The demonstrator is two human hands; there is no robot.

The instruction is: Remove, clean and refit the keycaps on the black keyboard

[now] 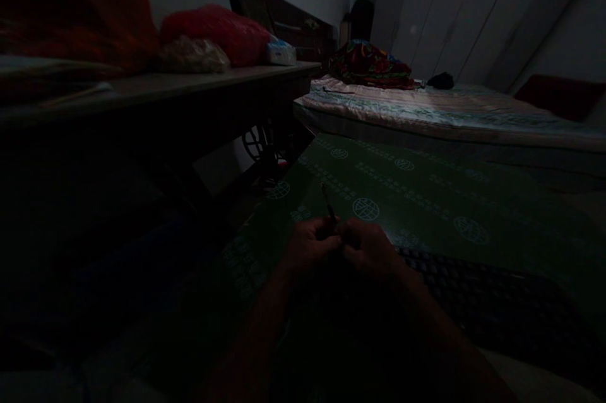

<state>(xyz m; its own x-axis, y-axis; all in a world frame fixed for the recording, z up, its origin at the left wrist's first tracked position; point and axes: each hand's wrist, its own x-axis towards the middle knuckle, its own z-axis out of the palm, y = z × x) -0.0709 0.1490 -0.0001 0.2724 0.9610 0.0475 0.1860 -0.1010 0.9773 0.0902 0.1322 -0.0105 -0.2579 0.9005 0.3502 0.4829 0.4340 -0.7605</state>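
The scene is very dim. My left hand (310, 244) and my right hand (362, 244) meet over a green printed board (416, 194), fingers bent and pressed together. A thin dark stick-like item (328, 199) with a lighter tip points up and away from between them. My left fingers pinch around its lower end. The right fingertips touch the left ones, and what they hold, if anything, is lost in shadow. A black keyboard (492, 295) lies on the board to the right of my right hand.
At the left stands a long table (213, 81) with a red plastic bag (218, 30) and a tissue pack (281, 52). Beyond the board is a bed (454, 109) with a bundled patterned blanket (369, 65). A dark wheel (258, 143) shows under the table.
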